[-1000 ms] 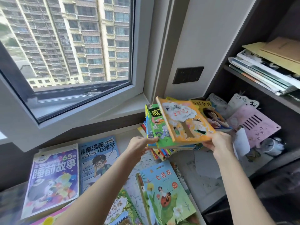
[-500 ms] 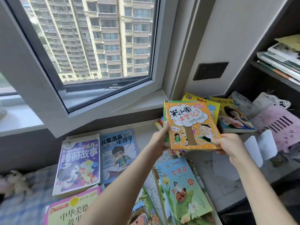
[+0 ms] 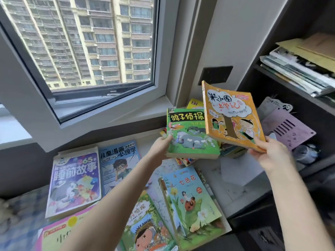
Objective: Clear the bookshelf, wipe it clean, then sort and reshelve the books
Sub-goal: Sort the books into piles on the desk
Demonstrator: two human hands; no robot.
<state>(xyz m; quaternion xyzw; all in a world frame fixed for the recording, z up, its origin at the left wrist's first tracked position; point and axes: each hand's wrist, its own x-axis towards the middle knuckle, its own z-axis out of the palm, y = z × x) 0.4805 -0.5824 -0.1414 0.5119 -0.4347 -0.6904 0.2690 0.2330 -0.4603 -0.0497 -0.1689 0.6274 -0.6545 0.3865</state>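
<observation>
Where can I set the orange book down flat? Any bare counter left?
Bare counter lies right of the flower book. The window ledge is bare too. Left and front are covered with books; the purple panel and clutter fill the far right.

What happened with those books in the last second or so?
The right hand lifted the orange book up and to the right, off the green book, whose cover now shows. The left hand still holds the green book by its left edge. The purple storybook and the blue comic book lie flat as before.
</observation>
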